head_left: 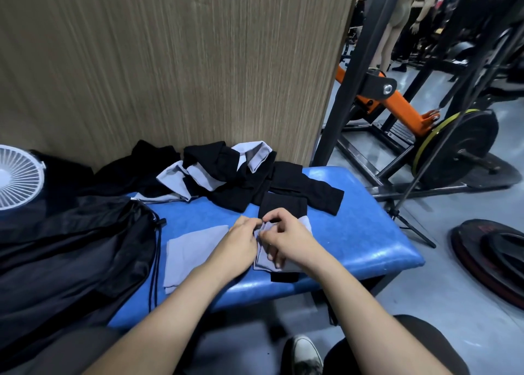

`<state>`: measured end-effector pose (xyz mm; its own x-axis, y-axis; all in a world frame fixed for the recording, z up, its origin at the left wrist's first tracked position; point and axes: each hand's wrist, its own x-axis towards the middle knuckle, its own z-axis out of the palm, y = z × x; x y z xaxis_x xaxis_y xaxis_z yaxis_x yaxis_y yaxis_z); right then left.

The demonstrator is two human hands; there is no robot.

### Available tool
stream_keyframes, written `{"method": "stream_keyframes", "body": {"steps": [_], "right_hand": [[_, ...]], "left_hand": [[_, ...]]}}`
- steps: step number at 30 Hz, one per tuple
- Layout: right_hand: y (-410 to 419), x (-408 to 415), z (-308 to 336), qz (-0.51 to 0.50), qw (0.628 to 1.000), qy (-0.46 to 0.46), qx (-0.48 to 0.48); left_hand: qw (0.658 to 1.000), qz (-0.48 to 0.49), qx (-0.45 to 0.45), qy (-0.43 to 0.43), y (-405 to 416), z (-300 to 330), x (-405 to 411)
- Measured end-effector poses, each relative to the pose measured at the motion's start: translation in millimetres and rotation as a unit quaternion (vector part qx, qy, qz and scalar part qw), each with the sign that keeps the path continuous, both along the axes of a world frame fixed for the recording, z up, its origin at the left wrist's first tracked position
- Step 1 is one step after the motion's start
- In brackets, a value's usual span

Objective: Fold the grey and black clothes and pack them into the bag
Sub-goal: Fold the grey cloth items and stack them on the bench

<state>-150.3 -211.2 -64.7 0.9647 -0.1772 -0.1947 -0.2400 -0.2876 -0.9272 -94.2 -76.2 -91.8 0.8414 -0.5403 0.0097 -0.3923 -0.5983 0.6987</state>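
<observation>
My left hand (241, 240) and right hand (286, 237) meet over a grey cloth (262, 257) on the blue bench (363, 232), both pinching its far edge, fingers curled onto the fabric. The cloth lies with its long axis running away from me, its near end toward the bench's front edge and its far end under my fingertips. Part of it shows again just past my right hand, on that hand's right side. A black piece (283, 207) lies under it, sticking out beyond my hands at the far end and again at the near edge. To the left, just beside my left wrist, a folded grey piece (190, 252) lies flat, roughly square, its long side also running away from me and slightly tilted. Further back against the wood-grain wall (170, 62) sits a loose pile (226, 173) of black and grey clothes, crumpled, spreading across the bench's far side. The black bag (71, 261) lies at my left, partly on the bench, its drawstring (156, 261) hanging along the bench surface. A white fan (18, 176) sits behind the bag. To the right stand a rack (354, 76) and weight plates (465, 144) on the floor.
</observation>
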Motion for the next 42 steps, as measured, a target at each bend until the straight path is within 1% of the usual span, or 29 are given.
{"method": "stream_keyframes", "body": {"steps": [2,5,8,9,10,11,13,14,15,16,19,21,25,29,31,33,34,36,37,39,42], "right_hand": [[0.6,0.8,0.1,-0.017,0.999,0.012,0.041],[-4.0,-0.5,3.6,-0.036,0.992,0.018,0.118],[-13.8,-6.8,9.5,-0.043,0.99,0.003,0.135],[-18.5,-8.8,10.6,-0.053,0.992,-0.011,0.115],[-24.3,-9.9,11.0,-0.07,0.995,-0.03,0.064],[-31.6,-10.4,11.0,-0.095,0.994,-0.054,-0.013],[-47.7,-10.4,9.1,-0.13,0.97,-0.091,-0.182],[-55.2,-10.3,7.0,-0.13,0.962,-0.091,-0.224],[-60.5,-11.2,6.1,-0.129,0.962,-0.079,-0.226],[-64.2,-11.4,5.2,-0.129,0.971,-0.058,-0.195],[-68.1,-11.2,6.5,-0.119,0.992,0.007,-0.046],[-70.7,-9.6,9.0,-0.108,0.994,0.019,0.001],[-71.7,-8.4,11.0,-0.072,0.997,0.014,0.025],[-70.7,-8.6,13.7,-0.078,0.996,-0.042,0.028],[-72.7,-9.0,13.6,-0.066,0.997,-0.04,0.018],[-74.0,-9.9,10.6,-0.053,0.998,-0.017,-0.037],[-74.7,-9.7,8.0,-0.049,0.994,-0.005,-0.093],[-76.2,-9.8,2.7,-0.033,0.976,0.017,-0.214],[-76.8,-9.9,1.0,-0.023,0.967,0.026,-0.253],[-78.2,-9.4,-2.1,-0.011,0.956,0.031,-0.291],[-77.5,-8.5,-5.0,-0.012,0.946,0.013,-0.323]], "left_hand": [[0.999,0.024,-0.02,0.009,-0.8,0.8,0.9],[0.999,0.024,-0.027,0.013,-1.7,-1.0,-1.8],[1.0,0.004,-0.02,0.011,-1.0,-4.5,-4.4],[1.0,-0.002,-0.011,0.005,-1.1,-4.9,-5.0],[1.0,-0.006,-0.005,-0.002,-1.6,-4.9,-5.2],[1.0,-0.009,-0.002,-0.006,-2.0,-4.4,-5.5],[1.0,-0.011,-0.002,-0.006,-2.1,-3.7,-5.9],[1.0,-0.012,0.0,-0.005,-2.1,-3.4,-6.3],[1.0,-0.013,0.004,-0.007,-2.1,-3.0,-6.6],[1.0,-0.013,0.011,-0.009,-2.3,-2.8,-6.7],[0.999,-0.014,0.036,-0.018,-3.6,-1.0,-7.9],[0.999,-0.013,0.043,-0.018,-4.2,-1.0,-8.2],[0.999,-0.015,0.047,-0.014,-3.8,-0.3,-8.1],[0.999,-0.019,0.045,-0.017,-4.0,-0.5,-8.2],[0.999,-0.02,0.046,-0.017,-3.8,-0.7,-7.9],[0.999,-0.021,0.047,-0.016,-3.8,-0.8,-8.0],[0.999,-0.021,0.047,-0.016,-4.0,-1.0,-8.3],[0.998,-0.023,0.052,-0.018,-4.3,-1.7,-9.1],[0.998,-0.024,0.055,-0.02,-4.6,-1.9,-9.5],[0.998,-0.026,0.061,-0.02,-5.5,-2.3,-9.8],[0.997,-0.027,0.064,-0.018,-5.6,-2.8,-8.9]]}}
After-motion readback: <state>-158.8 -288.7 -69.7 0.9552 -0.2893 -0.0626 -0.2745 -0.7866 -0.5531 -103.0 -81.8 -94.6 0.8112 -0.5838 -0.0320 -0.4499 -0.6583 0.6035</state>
